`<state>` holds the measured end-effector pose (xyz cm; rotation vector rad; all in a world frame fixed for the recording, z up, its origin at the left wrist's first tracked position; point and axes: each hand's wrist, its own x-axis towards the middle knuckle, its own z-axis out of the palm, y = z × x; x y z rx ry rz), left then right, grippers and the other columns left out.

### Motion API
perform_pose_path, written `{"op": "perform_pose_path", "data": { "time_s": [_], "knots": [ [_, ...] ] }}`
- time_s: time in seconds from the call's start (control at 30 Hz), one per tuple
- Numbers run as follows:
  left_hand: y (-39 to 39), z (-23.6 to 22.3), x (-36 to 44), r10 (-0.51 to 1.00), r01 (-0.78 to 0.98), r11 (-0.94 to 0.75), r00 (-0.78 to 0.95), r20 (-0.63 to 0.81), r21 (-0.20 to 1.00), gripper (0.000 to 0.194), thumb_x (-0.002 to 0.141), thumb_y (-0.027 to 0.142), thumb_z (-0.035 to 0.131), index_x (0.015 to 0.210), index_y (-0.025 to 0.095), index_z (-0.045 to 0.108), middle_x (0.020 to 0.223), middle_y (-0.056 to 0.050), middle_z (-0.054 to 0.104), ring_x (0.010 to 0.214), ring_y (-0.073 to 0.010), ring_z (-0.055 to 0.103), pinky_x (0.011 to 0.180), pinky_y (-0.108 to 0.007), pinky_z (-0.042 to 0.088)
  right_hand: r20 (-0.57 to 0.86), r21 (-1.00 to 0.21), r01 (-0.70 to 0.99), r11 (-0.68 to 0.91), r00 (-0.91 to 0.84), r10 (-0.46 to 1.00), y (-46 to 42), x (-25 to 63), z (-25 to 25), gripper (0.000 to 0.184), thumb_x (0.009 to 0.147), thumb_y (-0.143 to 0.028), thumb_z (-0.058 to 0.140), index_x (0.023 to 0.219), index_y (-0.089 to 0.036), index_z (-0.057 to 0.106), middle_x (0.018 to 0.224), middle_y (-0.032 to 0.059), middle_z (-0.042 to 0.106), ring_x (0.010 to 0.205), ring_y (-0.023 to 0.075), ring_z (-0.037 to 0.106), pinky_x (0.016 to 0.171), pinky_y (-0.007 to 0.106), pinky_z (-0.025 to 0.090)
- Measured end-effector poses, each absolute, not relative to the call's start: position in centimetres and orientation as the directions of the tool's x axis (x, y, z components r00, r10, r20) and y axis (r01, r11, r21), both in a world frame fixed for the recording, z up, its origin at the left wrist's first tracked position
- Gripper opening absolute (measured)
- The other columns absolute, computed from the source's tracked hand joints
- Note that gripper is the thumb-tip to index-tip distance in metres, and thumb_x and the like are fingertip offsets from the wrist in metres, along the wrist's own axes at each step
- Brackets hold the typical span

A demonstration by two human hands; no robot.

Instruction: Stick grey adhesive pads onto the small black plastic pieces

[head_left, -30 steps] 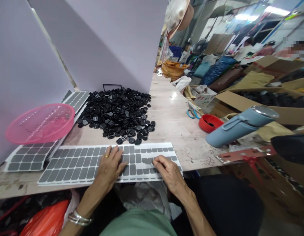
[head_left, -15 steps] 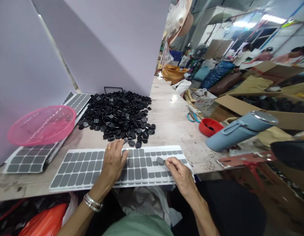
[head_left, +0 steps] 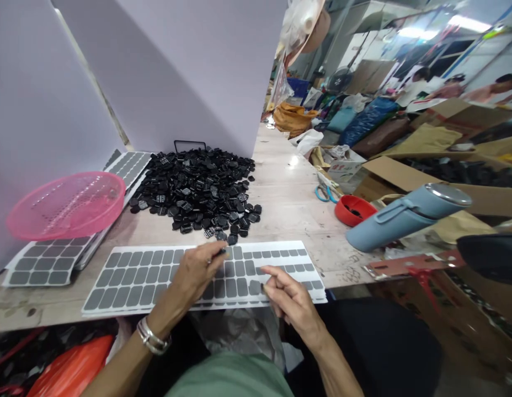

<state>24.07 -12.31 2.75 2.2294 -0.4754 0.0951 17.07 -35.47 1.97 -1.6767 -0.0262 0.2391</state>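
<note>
A white sheet of grey stickers (head_left: 136, 273) lies along the table's near edge. My left hand (head_left: 193, 273) rests over its middle and pinches a small black plastic piece (head_left: 221, 252) at the fingertips. My right hand (head_left: 289, 298) hovers just above the sheet's right part, thumb and fingers closed on a small grey sticker (head_left: 263, 287) that is mostly hidden by the fingers. Beyond the sheet sits a large pile of black pieces (head_left: 198, 187).
A pink mesh basket (head_left: 65, 204) rests on more sticker sheets (head_left: 44, 267) at the left. To the right are a grey-blue bottle (head_left: 405, 215), a red dish (head_left: 353, 208), scissors (head_left: 326, 190) and cardboard boxes (head_left: 405, 176). Lilac panels (head_left: 177, 71) wall off the back.
My right hand peeled a grey sticker off the sheet and drew back toward me. My left hand reached to the pile's edge and came back with a black piece.
</note>
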Motion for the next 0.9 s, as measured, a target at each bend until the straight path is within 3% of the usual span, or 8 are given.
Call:
{"op": "perform_pose_path", "data": {
  "time_s": [0.1,0.27,0.37,0.63,0.77,0.9],
  "knots": [
    [-13.8,3.1,21.8,-0.414,-0.237,-0.465,0.910,0.027,0.853,0.029,0.085,0.042,0.058,0.105,0.024,0.070,0.088,0.000,0.072,0.075,-0.0173,0.063,0.070,-0.027,0.048,-0.150,-0.988,-0.155,-0.008,0.948,0.281,-33.9,16.6,2.0,0.048,0.087,-0.040,0.056,0.132,-0.024,0.049,0.072,-0.0048,0.046,0.048,0.0071,0.040,0.044,0.020,0.034],
    [-14.7,2.7,20.2,-0.454,0.080,-0.203,0.875,-0.166,0.976,0.023,0.080,0.038,0.064,0.091,0.020,0.072,0.077,0.000,0.068,0.072,-0.0148,0.058,0.065,-0.024,0.043,-0.188,-0.981,-0.191,-0.025,0.916,0.355,-32.9,16.1,1.2,0.047,0.088,-0.035,0.058,0.134,-0.025,0.049,0.074,-0.0040,0.047,0.054,0.0074,0.043,0.047,0.019,0.036],
    [-14.5,2.4,20.2,-0.432,0.195,-0.123,0.872,-0.229,0.973,0.022,0.076,0.036,0.069,0.085,0.017,0.072,0.071,0.000,0.065,0.067,-0.0135,0.055,0.063,-0.023,0.041,-0.202,-0.977,-0.215,-0.007,0.904,0.377,-33.2,15.8,0.8,0.047,0.087,-0.036,0.058,0.132,-0.026,0.051,0.074,-0.0041,0.048,0.051,0.0068,0.042,0.047,0.020,0.035],
    [-14.5,2.9,19.6,-0.520,0.143,-0.204,0.823,-0.230,0.969,0.021,0.080,0.029,0.060,0.092,0.020,0.073,0.077,0.001,0.067,0.073,-0.0163,0.058,0.066,-0.025,0.042,-0.205,-0.972,-0.234,0.018,0.884,0.419,-33.3,15.5,1.4,0.051,0.087,-0.035,0.058,0.135,-0.026,0.047,0.075,-0.0041,0.049,0.051,0.0067,0.042,0.046,0.019,0.035],
    [-14.8,2.3,19.5,-0.563,0.248,-0.066,0.791,-0.241,0.966,0.023,0.078,0.023,0.060,0.096,0.017,0.072,0.078,-0.001,0.068,0.074,-0.0157,0.059,0.068,-0.026,0.043,-0.212,-0.973,-0.231,-0.008,0.878,0.429,-33.4,15.4,1.2,0.050,0.087,-0.030,0.057,0.136,-0.027,0.047,0.074,-0.0044,0.050,0.052,0.0063,0.043,0.046,0.018,0.035],
    [-14.8,1.4,19.4,-0.576,0.446,0.089,0.753,-0.319,0.891,0.045,0.069,0.017,0.071,0.113,0.016,0.064,0.083,-0.003,0.067,0.069,-0.0115,0.058,0.066,-0.024,0.042,-0.228,-0.966,-0.257,-0.001,0.856,0.464,-33.8,15.2,1.1,0.043,0.086,-0.029,0.058,0.129,-0.025,0.053,0.073,-0.0045,0.051,0.049,0.0051,0.042,0.046,0.018,0.034]
  ]
}}
